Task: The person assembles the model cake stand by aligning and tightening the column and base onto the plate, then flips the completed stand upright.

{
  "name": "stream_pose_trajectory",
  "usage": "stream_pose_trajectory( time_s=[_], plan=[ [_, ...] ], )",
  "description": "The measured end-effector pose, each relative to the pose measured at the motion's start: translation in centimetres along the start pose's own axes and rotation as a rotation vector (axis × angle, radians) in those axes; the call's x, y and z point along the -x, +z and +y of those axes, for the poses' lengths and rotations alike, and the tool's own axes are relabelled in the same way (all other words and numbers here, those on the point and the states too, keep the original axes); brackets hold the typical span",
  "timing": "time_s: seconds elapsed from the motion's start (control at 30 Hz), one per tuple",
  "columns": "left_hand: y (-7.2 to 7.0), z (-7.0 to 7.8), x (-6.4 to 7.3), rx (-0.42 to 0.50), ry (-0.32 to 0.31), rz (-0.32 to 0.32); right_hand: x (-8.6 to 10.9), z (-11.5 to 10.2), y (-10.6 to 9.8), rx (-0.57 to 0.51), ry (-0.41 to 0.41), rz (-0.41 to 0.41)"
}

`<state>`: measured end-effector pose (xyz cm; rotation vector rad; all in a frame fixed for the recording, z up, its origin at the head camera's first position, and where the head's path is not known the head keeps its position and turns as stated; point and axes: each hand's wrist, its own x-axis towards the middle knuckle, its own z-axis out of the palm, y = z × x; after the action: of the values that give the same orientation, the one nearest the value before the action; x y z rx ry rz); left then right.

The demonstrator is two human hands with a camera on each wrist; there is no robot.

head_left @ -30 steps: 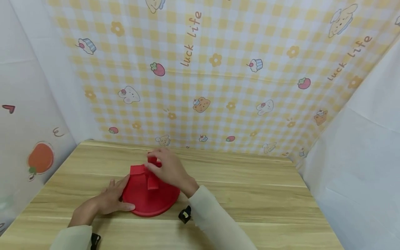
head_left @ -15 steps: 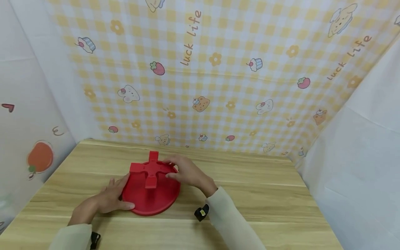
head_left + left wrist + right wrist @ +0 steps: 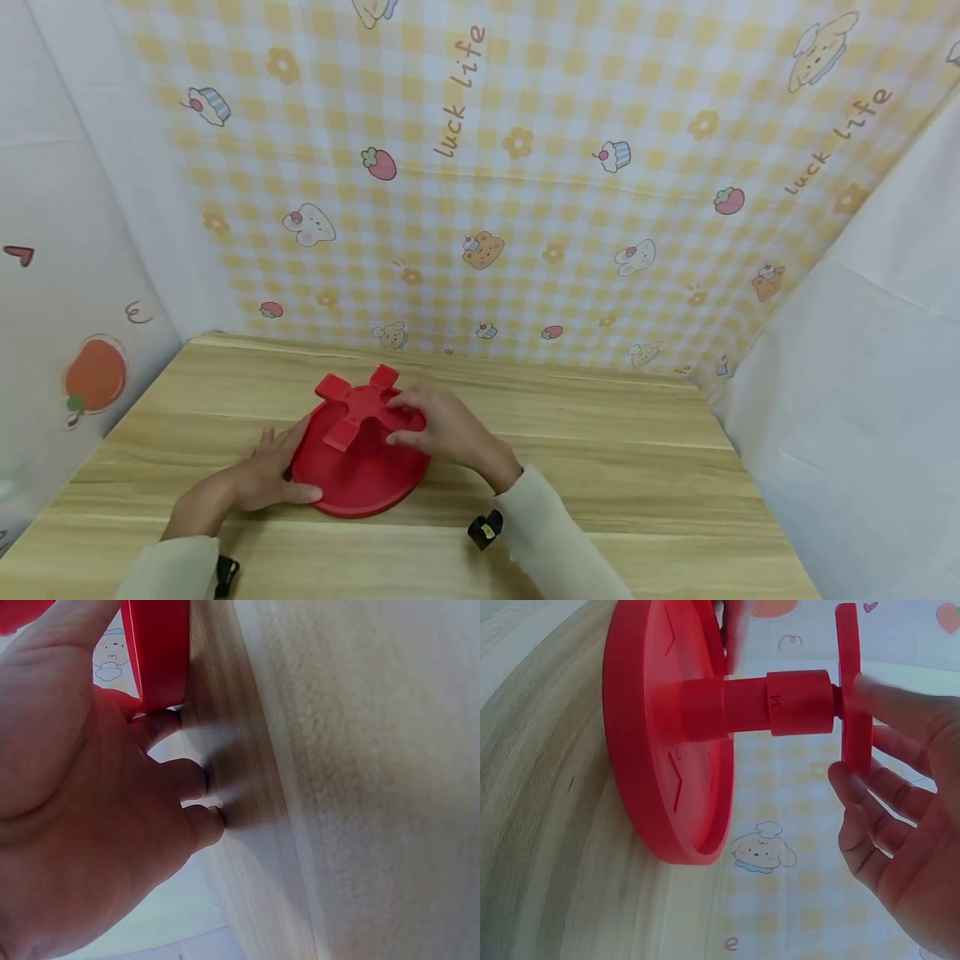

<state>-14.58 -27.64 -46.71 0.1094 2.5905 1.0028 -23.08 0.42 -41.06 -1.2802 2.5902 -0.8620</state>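
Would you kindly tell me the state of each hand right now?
Left hand: open, touching the red base.
Right hand: closed, holding the red cross-piece.

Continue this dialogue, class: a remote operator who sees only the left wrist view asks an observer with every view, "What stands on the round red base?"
Observer: A red post marked 34.
Operator: What tops it?
Observer: A red cross-shaped piece; three of its arms show plainly in the head view.
Operator: Where is the right grip?
Observer: At the red cross-shaped piece, with digits on its edge in the right wrist view.
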Motion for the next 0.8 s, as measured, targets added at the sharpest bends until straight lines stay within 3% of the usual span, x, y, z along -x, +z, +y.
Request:
stream_pose_trajectory(
  time_s=[0.23,0.43,0.53,0.8],
  plan=[
    [-0.1,0.2,-0.2,-0.016,0.008,-0.004,0.5,-0.2,-0.4,-0.035,-0.01,0.004],
    [-0.1,0.2,-0.2,-0.019,0.007,-0.004,0.3,0.7,-1.0,-0.106,0.002,0.136],
    [-0.1,0.1,-0.2,-0.013,-0.002,-0.006,-0.5,1.5,-1.0,-0.094,-0.002,0.163],
    [0.2,-0.6,-0.5,0.008,0.008,-0.004,-2.1,2.1,-0.9,-0.148,-0.029,-0.001]
  ],
)
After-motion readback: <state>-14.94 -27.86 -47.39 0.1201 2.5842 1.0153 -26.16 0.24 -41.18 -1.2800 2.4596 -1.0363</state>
